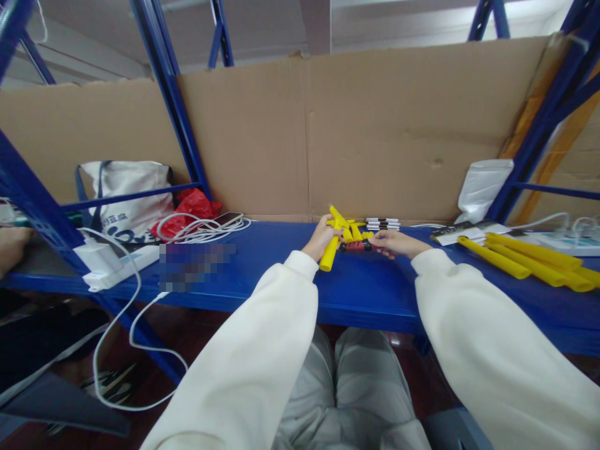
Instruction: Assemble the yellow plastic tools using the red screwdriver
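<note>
My left hand (323, 237) is closed around a yellow T-shaped plastic tool (330, 254), its round handle slanting down toward me. My right hand (391, 242) is just to the right, its fingers drawn together; what they pinch, if anything, is too small to make out. Between the hands lies a red piece with black ends (357, 245), close to my right fingertips. More yellow plastic parts (356, 234) sit right behind it, partly hidden by my left hand and the tool. Behind my right hand is a small stack of white and black strips (382, 224).
On the blue shelf (276, 281), several yellow handles (539, 259) lie at the right, near a white pouch (482, 187). Leftward are a power strip (122, 265), coiled white cable (201, 230), red bag (197, 203) and cloth bag (131, 194). Another person's hand (12, 247) shows far left.
</note>
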The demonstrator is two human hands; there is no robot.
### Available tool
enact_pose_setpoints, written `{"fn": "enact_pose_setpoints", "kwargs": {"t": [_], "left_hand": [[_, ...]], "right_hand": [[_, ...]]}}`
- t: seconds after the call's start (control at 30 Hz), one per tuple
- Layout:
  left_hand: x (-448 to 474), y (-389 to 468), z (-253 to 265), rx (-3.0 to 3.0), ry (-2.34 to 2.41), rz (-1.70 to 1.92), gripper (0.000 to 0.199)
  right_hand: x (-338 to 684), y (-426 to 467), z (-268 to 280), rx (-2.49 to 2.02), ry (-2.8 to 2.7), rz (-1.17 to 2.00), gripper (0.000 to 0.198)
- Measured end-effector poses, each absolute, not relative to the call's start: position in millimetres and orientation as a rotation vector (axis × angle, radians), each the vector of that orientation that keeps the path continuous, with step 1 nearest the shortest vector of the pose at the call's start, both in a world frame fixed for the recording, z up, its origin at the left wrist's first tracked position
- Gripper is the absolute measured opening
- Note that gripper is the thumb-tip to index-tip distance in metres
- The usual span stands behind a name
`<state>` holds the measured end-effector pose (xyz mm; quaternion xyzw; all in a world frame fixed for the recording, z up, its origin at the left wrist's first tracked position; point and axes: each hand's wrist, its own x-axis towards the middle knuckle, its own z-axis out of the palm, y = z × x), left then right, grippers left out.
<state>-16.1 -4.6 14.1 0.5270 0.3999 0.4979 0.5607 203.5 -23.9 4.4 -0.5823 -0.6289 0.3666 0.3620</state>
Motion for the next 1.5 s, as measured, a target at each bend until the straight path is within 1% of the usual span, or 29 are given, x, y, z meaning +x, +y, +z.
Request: {"fn": "enact_pose_setpoints", "kwargs": {"t": [0.1,0.17,0.3,0.37,0.43,0.6,0.73,0.87,1.0,1.27,1.33,1.4,1.5], "left_hand": [[-16,-9,14,1.326,0.901,1.050,0.074],[-16,-10,12,1.379,0.887,0.982,0.077],[-14,-8,7,1.458,0.882,0.900,0.078],[-13,-8,5,1.492,0.880,0.868,0.078],[-13,-9,5,1.526,0.882,0.830,0.080],[-13,-12,5,1.582,0.842,0.786,0.085],[-12,-12,3,1.610,0.813,0.762,0.086],[-11,-10,1,1.611,0.832,0.763,0.087],[-11,-9,0,1.620,0.828,0.766,0.088],[-7,-15,2,1.626,0.856,0.816,0.085],[-6,-13,2,1.595,0.887,0.879,0.083],[-6,-10,3,1.525,0.921,0.978,0.082],[-8,-4,6,1.397,0.945,1.123,0.081]], "right_hand": [[206,-18,-3,-1.392,-1.753,0.966,0.042],[208,-13,-5,-1.344,-1.813,0.943,0.038],[207,-7,-2,-1.296,-1.732,0.712,0.033],[204,-7,1,-1.231,-1.638,0.580,0.035],[199,-10,3,-1.161,-1.588,0.521,0.039],[185,-14,3,-1.061,-1.611,0.549,0.046],[179,-12,1,-1.053,-1.583,0.544,0.040],[179,-11,0,-1.074,-1.579,0.542,0.031],[180,-12,0,-1.082,-1.578,0.536,0.029],[179,-12,0,-1.091,-1.584,0.551,0.035],[180,-12,0,-1.104,-1.581,0.523,0.033],[186,-11,2,-1.152,-1.551,0.469,0.027],[206,-6,4,-1.330,-1.486,0.330,0.018]]}}
